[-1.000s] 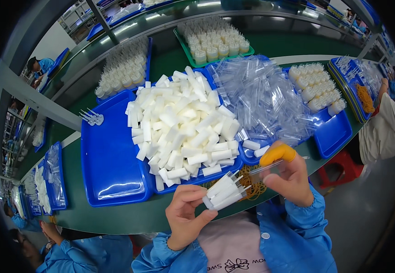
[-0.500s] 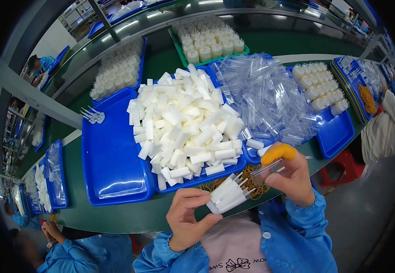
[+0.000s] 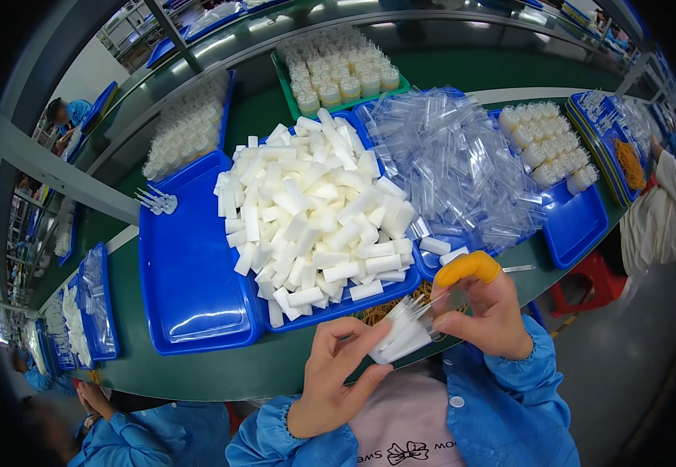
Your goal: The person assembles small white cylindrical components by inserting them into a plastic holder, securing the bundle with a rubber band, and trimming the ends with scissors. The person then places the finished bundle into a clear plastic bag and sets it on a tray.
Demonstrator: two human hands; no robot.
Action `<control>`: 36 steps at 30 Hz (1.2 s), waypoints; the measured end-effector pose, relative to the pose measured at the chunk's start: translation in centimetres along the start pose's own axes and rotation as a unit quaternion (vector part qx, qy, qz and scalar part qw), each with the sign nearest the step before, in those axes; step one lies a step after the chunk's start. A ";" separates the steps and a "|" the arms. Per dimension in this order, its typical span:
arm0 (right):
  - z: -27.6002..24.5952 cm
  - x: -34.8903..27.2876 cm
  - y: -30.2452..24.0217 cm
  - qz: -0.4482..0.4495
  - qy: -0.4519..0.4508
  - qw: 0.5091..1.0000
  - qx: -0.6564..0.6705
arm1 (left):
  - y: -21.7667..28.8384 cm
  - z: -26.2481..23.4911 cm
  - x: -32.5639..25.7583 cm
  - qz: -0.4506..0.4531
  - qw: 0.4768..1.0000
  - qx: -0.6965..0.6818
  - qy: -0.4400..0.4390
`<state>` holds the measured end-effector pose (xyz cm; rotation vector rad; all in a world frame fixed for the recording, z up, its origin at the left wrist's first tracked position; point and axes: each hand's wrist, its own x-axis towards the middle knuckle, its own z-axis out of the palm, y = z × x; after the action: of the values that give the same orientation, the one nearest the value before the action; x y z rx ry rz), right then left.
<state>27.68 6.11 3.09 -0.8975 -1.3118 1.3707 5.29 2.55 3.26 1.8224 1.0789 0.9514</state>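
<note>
Holding the bundle (image 3: 406, 338) of white rods between thumb and fingers of the left hand (image 3: 338, 370), by the near edge of the bench (image 3: 213, 375), just before the tray (image 3: 329, 311) of blocks (image 3: 315, 222), probably to keep the rods from spreading. Holding the right hand (image 3: 490, 313) curled at the thin tips (image 3: 418, 304), maybe for steadying them; cannot tell if gripping anything.
</note>
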 end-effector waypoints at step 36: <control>3.1 -1.2 0.1 -0.107 -0.108 0.925 -0.347 | -2.5 2.5 0.5 -0.309 0.702 -0.627 -0.140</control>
<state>24.93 4.24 3.27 -1.0355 -2.0666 0.8423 6.86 3.14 0.17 0.3648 0.4742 0.6332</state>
